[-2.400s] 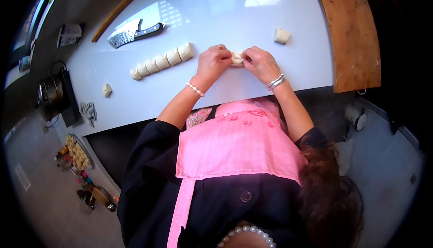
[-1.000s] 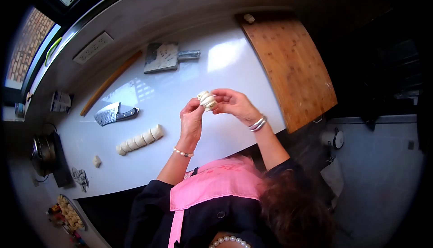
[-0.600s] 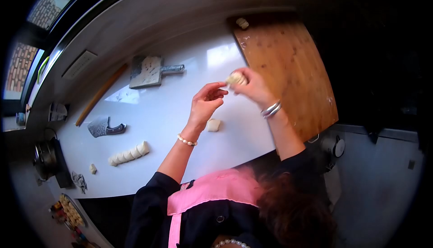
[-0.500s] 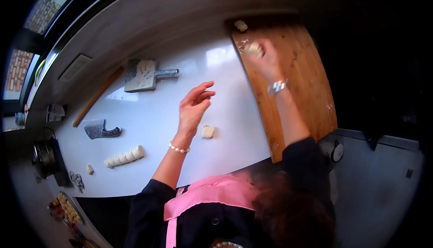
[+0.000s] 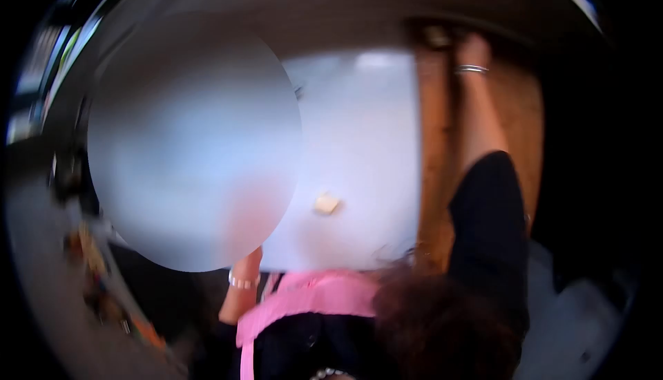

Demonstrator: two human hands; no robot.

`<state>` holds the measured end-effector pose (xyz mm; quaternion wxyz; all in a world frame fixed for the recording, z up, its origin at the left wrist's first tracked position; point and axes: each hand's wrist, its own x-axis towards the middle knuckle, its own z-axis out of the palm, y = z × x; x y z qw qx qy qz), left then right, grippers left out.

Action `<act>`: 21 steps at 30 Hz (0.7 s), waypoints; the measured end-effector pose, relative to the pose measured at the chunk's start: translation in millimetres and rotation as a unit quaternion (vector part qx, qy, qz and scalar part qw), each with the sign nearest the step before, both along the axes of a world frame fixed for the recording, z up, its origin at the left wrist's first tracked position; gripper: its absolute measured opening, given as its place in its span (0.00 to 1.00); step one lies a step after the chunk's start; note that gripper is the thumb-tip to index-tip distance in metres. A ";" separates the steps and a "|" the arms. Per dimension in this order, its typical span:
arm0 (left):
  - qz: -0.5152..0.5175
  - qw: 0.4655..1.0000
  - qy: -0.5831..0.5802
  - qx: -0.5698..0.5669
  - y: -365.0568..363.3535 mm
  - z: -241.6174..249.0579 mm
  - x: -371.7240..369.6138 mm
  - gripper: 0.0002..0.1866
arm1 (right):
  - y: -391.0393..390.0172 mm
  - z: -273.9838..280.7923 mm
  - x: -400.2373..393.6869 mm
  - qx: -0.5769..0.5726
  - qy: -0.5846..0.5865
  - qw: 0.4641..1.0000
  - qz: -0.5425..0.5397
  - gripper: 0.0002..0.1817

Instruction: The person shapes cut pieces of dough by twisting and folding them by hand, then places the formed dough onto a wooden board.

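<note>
Head view, badly blurred: white counter (image 5: 359, 131) beside a wooden board (image 5: 431, 173). Right hand (image 5: 473, 50) stretched to the board's far end, near a pale dough lump (image 5: 436, 34); finger state impossible to tell. Left hand hidden behind a blurred patch. Small pale dough piece (image 5: 326, 203) alone on the counter.

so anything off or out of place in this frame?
Nothing looks spilled or damaged. One dough piece lies alone on the white counter. The right hand reaches to the far end of the wooden board. The left hand is hidden behind a blurred patch; the frame is motion-blurred.
</note>
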<state>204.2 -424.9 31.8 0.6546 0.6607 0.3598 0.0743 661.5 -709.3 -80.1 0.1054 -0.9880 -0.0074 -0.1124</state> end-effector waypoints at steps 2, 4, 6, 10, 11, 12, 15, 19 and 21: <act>-0.006 0.997 0.065 0.042 19.0 4.0 -21.3 0.10 | -11.9 -12.1 20.7 -0.041 0.029 0.995 0.087 0.13; 0.025 0.996 0.065 0.058 39.4 -2.5 -45.0 0.10 | -44.2 -4.7 36.0 -0.124 0.066 0.981 0.135 0.22; 0.073 0.996 -0.009 0.058 52.9 -27.3 -62.7 0.09 | -126.0 -44.4 78.3 -0.125 -0.064 0.978 0.156 0.35; 0.150 0.972 -0.120 0.133 82.0 -56.9 -73.2 0.10 | -56.1 93.7 -48.5 0.087 -0.131 0.981 0.117 0.24; 0.152 0.963 -0.125 0.182 86.4 -57.8 -73.5 0.11 | -33.5 107.7 -82.2 0.244 -0.131 0.955 0.109 0.20; 0.084 0.952 -0.090 0.282 92.6 -50.4 -69.2 0.12 | 15.8 131.7 -138.1 0.396 -0.029 0.911 0.114 0.19; -0.098 0.866 -0.010 0.489 112.3 -18.4 -62.5 0.16 | 117.8 99.3 -272.0 0.397 0.158 0.861 0.278 0.17; -0.164 0.867 -0.059 0.466 137.5 -18.6 -59.6 0.18 | 246.7 95.8 -387.6 0.266 0.118 0.797 0.530 0.29; -0.124 0.902 -0.133 0.392 150.7 -15.6 -66.1 0.18 | 278.8 85.0 -405.9 0.229 0.139 0.805 0.530 0.31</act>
